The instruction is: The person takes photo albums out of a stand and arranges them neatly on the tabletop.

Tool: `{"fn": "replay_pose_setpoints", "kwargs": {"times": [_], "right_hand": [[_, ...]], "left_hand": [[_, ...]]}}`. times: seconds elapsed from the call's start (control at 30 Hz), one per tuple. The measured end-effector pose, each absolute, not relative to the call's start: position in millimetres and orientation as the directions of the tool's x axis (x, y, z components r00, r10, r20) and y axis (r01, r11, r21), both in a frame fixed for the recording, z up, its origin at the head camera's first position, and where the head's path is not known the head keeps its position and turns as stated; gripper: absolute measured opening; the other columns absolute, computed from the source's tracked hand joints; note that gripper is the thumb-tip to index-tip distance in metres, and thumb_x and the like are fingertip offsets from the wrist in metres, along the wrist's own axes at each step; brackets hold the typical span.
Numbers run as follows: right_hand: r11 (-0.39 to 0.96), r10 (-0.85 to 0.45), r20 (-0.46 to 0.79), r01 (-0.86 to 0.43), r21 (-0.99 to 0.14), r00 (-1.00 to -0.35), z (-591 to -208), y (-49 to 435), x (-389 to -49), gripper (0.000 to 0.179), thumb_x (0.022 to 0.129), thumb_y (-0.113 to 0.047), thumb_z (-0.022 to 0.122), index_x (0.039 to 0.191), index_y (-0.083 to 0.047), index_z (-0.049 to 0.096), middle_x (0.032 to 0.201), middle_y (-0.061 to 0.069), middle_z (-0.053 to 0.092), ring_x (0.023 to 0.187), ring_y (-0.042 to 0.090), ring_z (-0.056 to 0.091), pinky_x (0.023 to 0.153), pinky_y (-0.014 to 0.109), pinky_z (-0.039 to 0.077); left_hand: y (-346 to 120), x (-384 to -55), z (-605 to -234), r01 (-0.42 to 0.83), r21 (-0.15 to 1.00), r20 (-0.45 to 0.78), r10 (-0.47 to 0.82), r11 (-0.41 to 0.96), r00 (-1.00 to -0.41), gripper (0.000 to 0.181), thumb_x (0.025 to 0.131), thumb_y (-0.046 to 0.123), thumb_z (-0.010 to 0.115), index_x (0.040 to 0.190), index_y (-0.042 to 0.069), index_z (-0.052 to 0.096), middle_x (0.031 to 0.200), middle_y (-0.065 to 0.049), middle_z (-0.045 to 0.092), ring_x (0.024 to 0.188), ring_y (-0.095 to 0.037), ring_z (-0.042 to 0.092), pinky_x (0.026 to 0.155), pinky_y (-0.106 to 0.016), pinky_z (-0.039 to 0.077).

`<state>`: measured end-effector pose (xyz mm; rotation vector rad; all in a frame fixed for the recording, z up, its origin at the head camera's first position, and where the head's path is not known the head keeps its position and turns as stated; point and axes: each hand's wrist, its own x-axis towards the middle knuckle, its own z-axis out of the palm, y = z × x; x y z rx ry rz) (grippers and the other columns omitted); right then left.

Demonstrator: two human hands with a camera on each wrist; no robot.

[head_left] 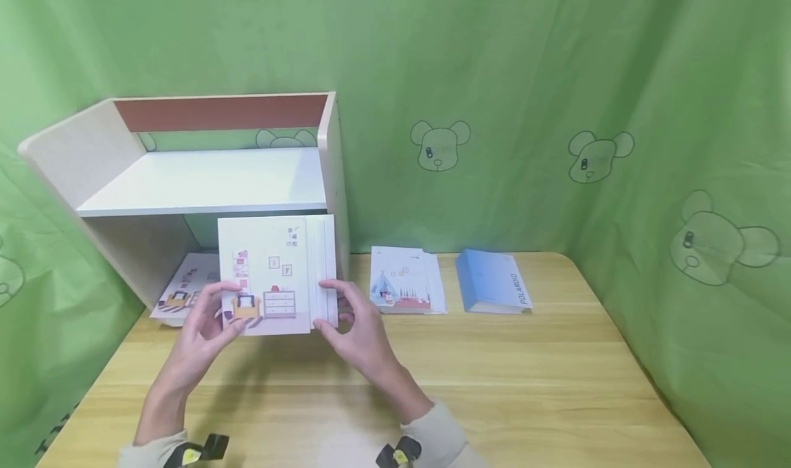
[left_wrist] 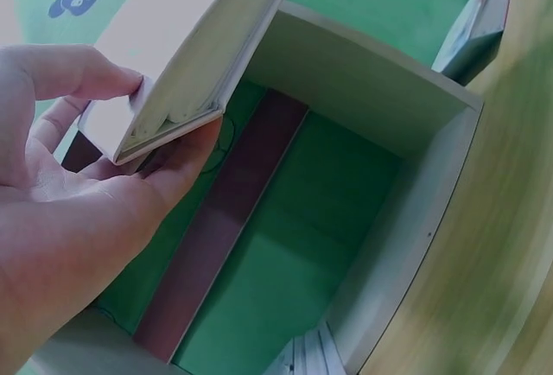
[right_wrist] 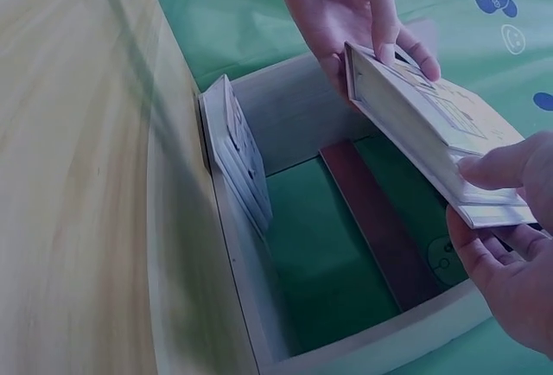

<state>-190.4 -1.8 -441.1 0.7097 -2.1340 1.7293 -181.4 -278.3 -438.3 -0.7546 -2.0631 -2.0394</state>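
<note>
Green bear-print cloth backs the wooden tabletop [head_left: 494, 372], where the left hand [head_left: 204, 327] and right hand [head_left: 358, 331] pinch opposite sides of an upright picture book [head_left: 274, 276] before the white shelf unit [head_left: 204, 180] near the back-left corner.

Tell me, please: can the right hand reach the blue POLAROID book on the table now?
Probably not at once. The right hand grips the illustrated book together with the left hand. The path to the blue POLAROID book looks free, apart from another book lying between.
</note>
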Motion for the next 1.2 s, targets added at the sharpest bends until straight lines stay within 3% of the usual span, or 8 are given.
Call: {"fn": "replay_pose_setpoints", "kwargs": {"times": [0.2,0.43,0.63,0.87,1.2], "right_hand": [[0.168,-0.173,0.524,-0.549,-0.819,-0.834,-436.0,6.2,-188.1,0.064,0.081,0.009,0.080,0.138,-0.013,0.059,0.125,0.007,0.065,0.098,0.023,0.067,0.082,0.029,0.062],[0.161,-0.175,0.529,-0.554,-0.817,-0.831,-431.4,19.6,-184.4,0.064,0.082,0.008,0.081,0.138,-0.013,0.059,0.126,0.005,0.064,0.100,0.021,0.067,0.083,0.029,0.062],[0.168,-0.156,0.527,-0.549,-0.819,-0.835,-430.7,28.8,-181.1,0.063,0.082,0.008,0.081,0.138,-0.009,0.059,0.131,0.008,0.063,0.102,0.024,0.067,0.082,0.036,0.063],[0.182,-0.119,0.489,-0.503,-0.845,-0.864,-432.2,38.8,-175.5,0.062,0.079,0.015,0.079,0.136,0.002,0.058,0.132,0.018,0.062,0.104,0.033,0.067,0.085,0.044,0.062],[0.165,-0.134,0.505,-0.521,-0.837,-0.853,-439.4,58.2,-173.1,0.064,0.080,0.011,0.081,0.137,-0.010,0.060,0.126,0.008,0.065,0.101,0.027,0.068,0.083,0.033,0.063]], "left_hand": [[-272.8,-184.5,-435.7,0.471,0.881,0.462,0.274,-0.035,-0.843,0.059,0.091,-0.022,0.053,0.145,-0.004,0.035,0.145,-0.013,0.043,0.116,-0.019,0.060,0.086,-0.025,0.058],[-261.3,-184.9,-432.1,0.469,0.882,0.462,0.290,-0.051,-0.838,0.060,0.090,-0.023,0.054,0.143,-0.003,0.036,0.147,-0.013,0.042,0.098,-0.016,0.062,0.073,-0.020,0.057],[-249.0,-184.1,-431.8,0.480,0.875,0.475,0.290,-0.059,-0.831,0.058,0.089,-0.023,0.054,0.141,-0.006,0.034,0.143,-0.015,0.042,0.110,-0.019,0.060,0.083,-0.023,0.059],[-236.0,-184.5,-432.7,0.476,0.877,0.471,0.317,-0.068,-0.823,0.058,0.088,-0.023,0.054,0.140,-0.005,0.036,0.136,-0.018,0.046,0.105,-0.020,0.061,0.081,-0.023,0.059],[-222.5,-181.7,-434.3,0.447,0.893,0.439,0.335,-0.057,-0.834,0.058,0.089,-0.019,0.058,0.141,-0.003,0.037,0.134,-0.021,0.047,0.108,-0.024,0.063,0.085,-0.030,0.061]]}}
